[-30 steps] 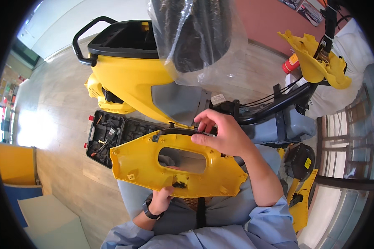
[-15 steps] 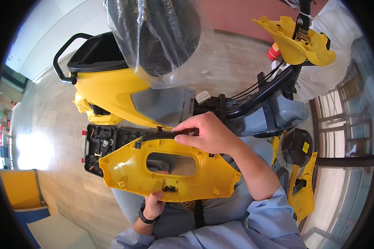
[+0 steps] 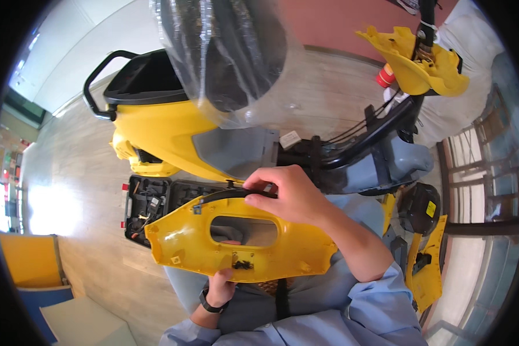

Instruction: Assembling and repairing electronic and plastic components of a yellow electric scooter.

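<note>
A yellow scooter panel lies lengthwise left to right between the hands: the left hand clasps its near edge, thumb on top; the right hand, half-curled, pinches the black curved strip along the far edge, how firmly I can't tell.

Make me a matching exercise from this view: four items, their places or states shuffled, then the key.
Column one:
1. left hand
2. right hand
3. small dark pieces
4. black case

Column two:
A. lying open
B. at the curved black strip
C. clustered on the panel's face
D. at the yellow panel's lower edge

Pairs: 1-D, 2-B, 3-C, 4-A
</note>
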`<state>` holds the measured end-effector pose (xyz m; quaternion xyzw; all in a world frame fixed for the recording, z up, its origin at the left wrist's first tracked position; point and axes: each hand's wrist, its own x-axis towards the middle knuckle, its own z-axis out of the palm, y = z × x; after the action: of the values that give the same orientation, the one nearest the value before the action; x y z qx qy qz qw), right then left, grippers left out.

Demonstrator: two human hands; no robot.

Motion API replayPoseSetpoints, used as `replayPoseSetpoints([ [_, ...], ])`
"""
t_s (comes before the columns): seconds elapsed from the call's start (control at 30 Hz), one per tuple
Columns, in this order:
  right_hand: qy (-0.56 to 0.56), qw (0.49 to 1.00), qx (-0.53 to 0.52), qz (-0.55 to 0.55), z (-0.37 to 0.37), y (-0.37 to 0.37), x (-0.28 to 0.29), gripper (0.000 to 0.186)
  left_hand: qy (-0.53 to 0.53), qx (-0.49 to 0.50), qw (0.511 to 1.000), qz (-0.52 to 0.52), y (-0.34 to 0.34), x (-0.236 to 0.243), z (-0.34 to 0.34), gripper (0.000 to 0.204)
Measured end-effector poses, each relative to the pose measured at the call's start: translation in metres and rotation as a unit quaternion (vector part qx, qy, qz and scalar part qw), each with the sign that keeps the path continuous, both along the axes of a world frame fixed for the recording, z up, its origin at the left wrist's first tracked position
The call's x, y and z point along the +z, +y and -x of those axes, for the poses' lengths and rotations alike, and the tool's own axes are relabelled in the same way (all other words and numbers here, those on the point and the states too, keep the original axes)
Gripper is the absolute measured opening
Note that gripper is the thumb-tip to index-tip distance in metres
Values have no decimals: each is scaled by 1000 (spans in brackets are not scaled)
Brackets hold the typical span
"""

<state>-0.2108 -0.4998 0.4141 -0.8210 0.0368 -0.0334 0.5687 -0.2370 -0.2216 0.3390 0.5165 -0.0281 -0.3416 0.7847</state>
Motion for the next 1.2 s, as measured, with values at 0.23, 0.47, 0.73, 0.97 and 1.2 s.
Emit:
replayPoseSetpoints([
  [0.23,-172,963,-18,207,-1,15,-2,29,-76,-28,996,-35,1,-3,-1,56],
  [0.47,-165,956,-61,234,2,18,-9,33,-60,-42,997,-21,2,-9,-1,68],
  [0.73,-141,948,-75,275,3,30,-3,27,-78,-50,995,-28,2,-5,-1,70],
  [0.97,-100,957,-63,264,3,31,-2,31,-105,-73,992,-14,4,-4,-2,64],
  [1.2,-143,942,-82,291,1,36,-3,26,-93,-61,994,-15,3,2,2,63],
])
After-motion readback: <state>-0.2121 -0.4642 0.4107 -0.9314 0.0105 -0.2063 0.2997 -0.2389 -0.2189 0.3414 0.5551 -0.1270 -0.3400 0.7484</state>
